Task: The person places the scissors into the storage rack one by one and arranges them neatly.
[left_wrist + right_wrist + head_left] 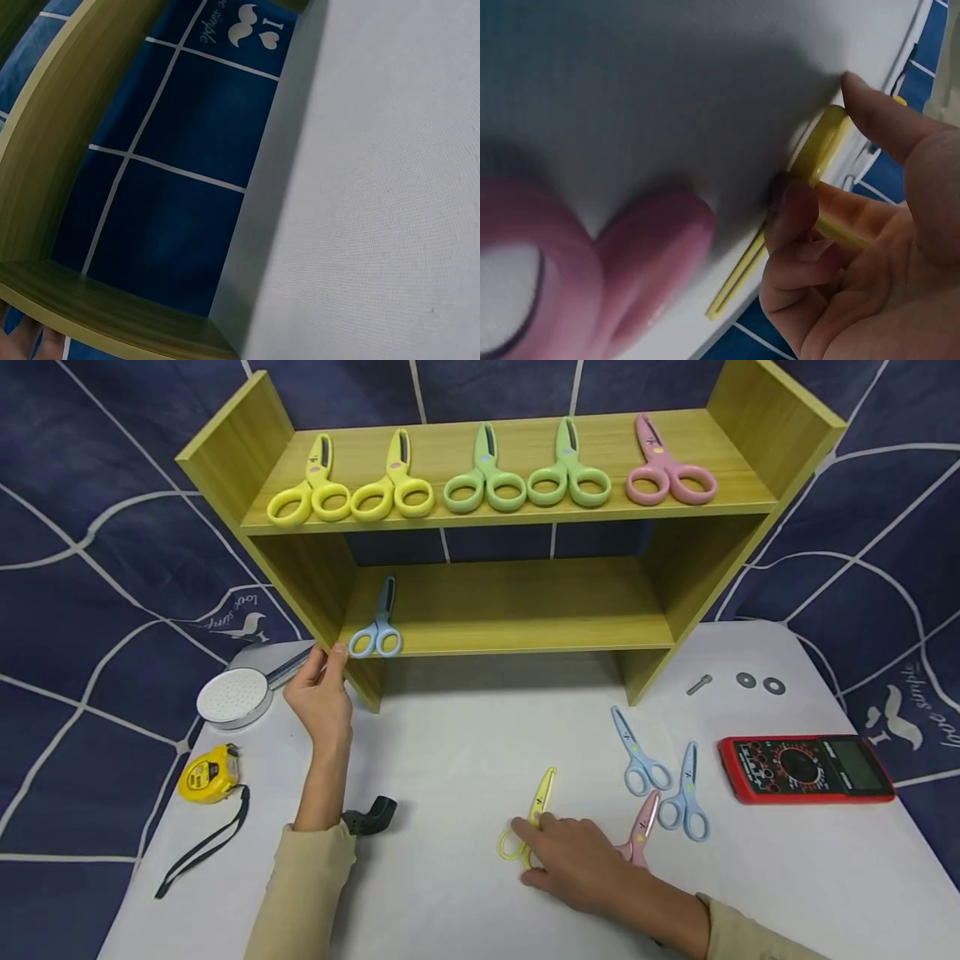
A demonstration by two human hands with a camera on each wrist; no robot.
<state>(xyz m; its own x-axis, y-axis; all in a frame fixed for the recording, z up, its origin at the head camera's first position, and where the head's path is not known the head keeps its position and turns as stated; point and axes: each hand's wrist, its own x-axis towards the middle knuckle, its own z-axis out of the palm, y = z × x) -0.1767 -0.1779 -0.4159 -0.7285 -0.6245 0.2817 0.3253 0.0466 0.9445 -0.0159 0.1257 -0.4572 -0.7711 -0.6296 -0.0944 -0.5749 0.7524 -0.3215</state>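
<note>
Low in the middle of the head view, the right hand (577, 860) lies on the white table (465, 752) with its fingers curled about the loops of the yellow scissors (534, 814), whose closed blades point up the frame. The right wrist view shows a fingertip and thumb pinching a yellow loop, though blur makes it hard to tell how firm that hold is. These scissors look light, stiff and smooth plastic, likely a little slippery; the loops seem the safest place to take hold, away from the blades.

At middle left the left hand (322, 697) has relaxed, nearly straight fingers touching the side wall of the wooden shelf (517, 602), holding nothing, beside blue scissors (377, 631) on the lower board.

Pink scissors (641, 831) lie just right of the right hand, two more blue pairs beyond. On the blue cloth, "love simple" reads at middle left and far right. Markings on the red multimeter (806, 767) are too small to read.
</note>
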